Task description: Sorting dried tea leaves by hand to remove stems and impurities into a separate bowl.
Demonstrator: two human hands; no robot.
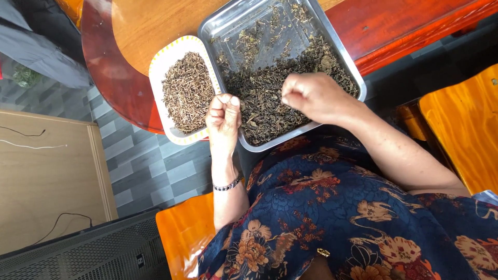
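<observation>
The floor (150, 166) is laid in grey planks of mixed shades, set in a staggered pattern and lit by soft daylight. On the far side stands a glossy table (140, 31) with a pale wooden middle and a dark red rim, which catches a bright sheen; orange wooden chairs (461, 124) stand at the right and another orange seat (181, 233) lies near. At the left is a light wooden cabinet (46, 181) with thin cables (31, 145) across its top, a dark ribbed box (104, 254) near it, and grey cloth (36, 46) at the far left.
</observation>
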